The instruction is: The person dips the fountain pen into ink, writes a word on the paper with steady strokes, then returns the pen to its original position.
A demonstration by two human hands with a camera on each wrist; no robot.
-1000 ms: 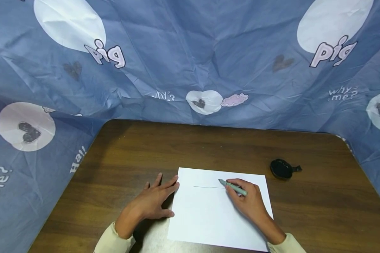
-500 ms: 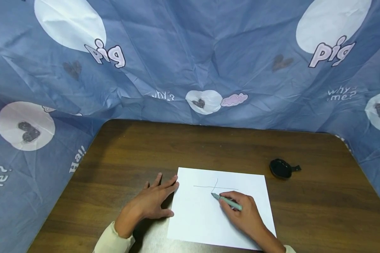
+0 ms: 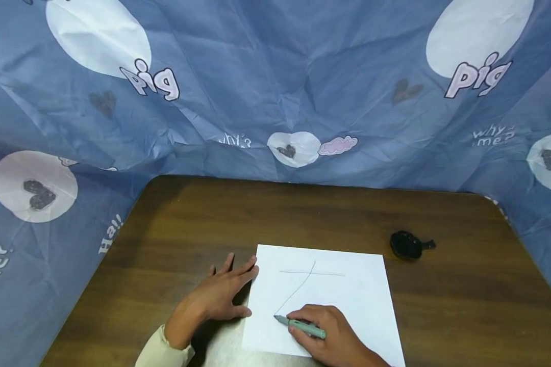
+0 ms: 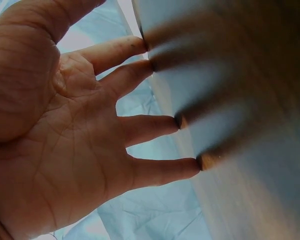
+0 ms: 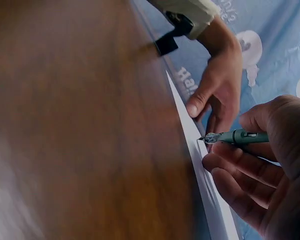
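A person bends a green pen to a white sheet of paper at a brown wood-grain table. The right hand pinches the pen between thumb and fingers, its tip on the lower left part of the page, at the foot of a long slanting stroke. That stroke crosses a near-level line higher on the sheet. The left hand, fingers spread wide and gripping nothing, rests with fingertips on the tabletop, thumb and forefinger at the paper's left edge; a pale sleeve covers its forearm. Beyond the sheet's upper right corner, well apart from both hands, sits a small black pan-shaped dish, handle to the right. Creased blue cloth, printed with hearts and the word "pig," hangs behind.
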